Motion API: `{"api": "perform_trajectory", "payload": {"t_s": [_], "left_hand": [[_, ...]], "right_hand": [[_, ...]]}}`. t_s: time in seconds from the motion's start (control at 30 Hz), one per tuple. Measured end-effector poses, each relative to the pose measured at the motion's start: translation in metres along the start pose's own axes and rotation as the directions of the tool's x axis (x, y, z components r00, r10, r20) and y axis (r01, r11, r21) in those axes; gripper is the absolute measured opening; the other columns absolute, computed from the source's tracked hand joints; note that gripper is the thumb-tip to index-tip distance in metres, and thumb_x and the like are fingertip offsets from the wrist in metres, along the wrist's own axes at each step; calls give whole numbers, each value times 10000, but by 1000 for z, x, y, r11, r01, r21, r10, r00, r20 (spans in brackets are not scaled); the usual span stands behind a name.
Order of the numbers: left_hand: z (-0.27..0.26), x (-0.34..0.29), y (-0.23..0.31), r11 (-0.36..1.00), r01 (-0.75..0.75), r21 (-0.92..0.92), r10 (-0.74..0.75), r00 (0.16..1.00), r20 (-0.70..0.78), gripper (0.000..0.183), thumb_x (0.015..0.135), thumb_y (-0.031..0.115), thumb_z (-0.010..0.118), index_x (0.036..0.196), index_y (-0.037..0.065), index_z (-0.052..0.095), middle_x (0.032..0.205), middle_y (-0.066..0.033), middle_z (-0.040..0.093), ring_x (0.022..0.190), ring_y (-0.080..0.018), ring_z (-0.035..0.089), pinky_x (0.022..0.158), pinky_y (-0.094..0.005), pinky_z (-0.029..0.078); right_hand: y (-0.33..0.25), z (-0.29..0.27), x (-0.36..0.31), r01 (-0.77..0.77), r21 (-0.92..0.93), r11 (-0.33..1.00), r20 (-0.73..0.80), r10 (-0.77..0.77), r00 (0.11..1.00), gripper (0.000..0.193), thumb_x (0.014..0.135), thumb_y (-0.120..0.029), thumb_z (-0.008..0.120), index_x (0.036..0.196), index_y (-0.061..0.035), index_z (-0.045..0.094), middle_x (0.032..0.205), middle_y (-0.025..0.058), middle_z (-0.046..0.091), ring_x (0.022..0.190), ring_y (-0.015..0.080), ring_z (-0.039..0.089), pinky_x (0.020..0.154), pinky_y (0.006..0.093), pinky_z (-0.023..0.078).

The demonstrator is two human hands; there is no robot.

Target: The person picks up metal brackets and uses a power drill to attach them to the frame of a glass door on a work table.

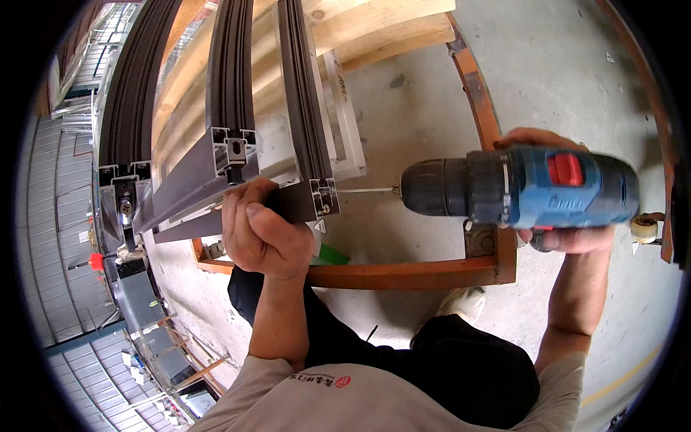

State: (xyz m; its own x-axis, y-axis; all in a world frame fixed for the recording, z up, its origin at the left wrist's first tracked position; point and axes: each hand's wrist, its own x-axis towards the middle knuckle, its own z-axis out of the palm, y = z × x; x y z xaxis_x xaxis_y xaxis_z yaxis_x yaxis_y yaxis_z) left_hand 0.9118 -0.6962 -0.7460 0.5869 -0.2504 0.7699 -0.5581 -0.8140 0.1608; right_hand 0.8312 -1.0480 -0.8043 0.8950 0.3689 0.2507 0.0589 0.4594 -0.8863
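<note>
My right hand (586, 240) is wrapped round a blue and black cordless drill (504, 186), held level with its chuck toward the left. A long thin bit (367, 190) reaches from the chuck to the side of a dark aluminium profile (304, 108), at its cut end; whether the tip has entered the metal I cannot tell. My left hand (265, 234) is closed on a dark metal rail (294, 203) that meets this end, with its thumb and fingers pinched on it. A screw head (325, 209) shows in the profile's open end.
Two more dark profiles, a middle one (232, 65) and a left one (133, 93), lie alongside. Wooden beams (389, 32) cross beneath them. An orange metal frame (403, 275) runs low in front of my legs. A caster wheel (643, 230) stands at the far right.
</note>
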Motion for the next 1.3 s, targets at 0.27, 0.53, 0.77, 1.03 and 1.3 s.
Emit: {"api": "perform_trajectory", "payload": {"t_s": [0.27, 0.53, 0.77, 1.03, 1.3], "left_hand": [[-1, -2, 1, 999, 25, -38, -25, 1000, -5, 428, 997, 169, 386, 807, -114, 645, 779, -182, 661, 667, -267, 626, 592, -350, 506], [3, -1, 6, 997, 79, -27, -80, 996, -37, 420, 993, 174, 394, 790, -95, 644, 743, -177, 643, 650, -300, 620, 580, -368, 486], [5, -4, 10, 989, 138, -51, -141, 988, -63, 433, 997, 168, 371, 770, -100, 624, 736, -166, 624, 610, -258, 581, 526, -335, 444], [10, -4, 13, 989, 136, -60, -142, 984, -105, 436, 986, 176, 373, 754, -91, 627, 709, -145, 615, 604, -232, 566, 534, -326, 428], [7, -8, 3, 992, 122, -29, -125, 982, -139, 526, 1034, 290, 414, 837, -91, 720, 725, -106, 678, 625, -170, 624, 570, -290, 522]], "right_hand": [[-9, 11, 3, -260, 66, 963, -178, 267, 947, 959, 607, -125, 818, 1468, 66, 441, 1206, 187, 688, 779, 212, 757, 673, 290, 638], [-3, 12, 4, -210, -143, 967, -161, 186, 969, 795, 632, -92, 802, 1367, 30, 525, 1136, 152, 706, 801, 206, 749, 728, 311, 626], [4, 10, 10, -136, -229, 964, -97, 116, 988, 656, 654, -62, 788, 1279, -1, 598, 1075, 122, 722, 820, 201, 741, 777, 330, 616], [8, 5, 11, -59, -295, 954, -30, 53, 998, 507, 680, -29, 772, 1178, -36, 682, 1005, 87, 740, 843, 196, 733, 832, 351, 604], [7, -3, 5, 111, -408, 906, 79, -86, 993, 344, 707, 5, 758, 1046, -51, 759, 897, 57, 752, 810, 187, 720, 826, 355, 589]]}}
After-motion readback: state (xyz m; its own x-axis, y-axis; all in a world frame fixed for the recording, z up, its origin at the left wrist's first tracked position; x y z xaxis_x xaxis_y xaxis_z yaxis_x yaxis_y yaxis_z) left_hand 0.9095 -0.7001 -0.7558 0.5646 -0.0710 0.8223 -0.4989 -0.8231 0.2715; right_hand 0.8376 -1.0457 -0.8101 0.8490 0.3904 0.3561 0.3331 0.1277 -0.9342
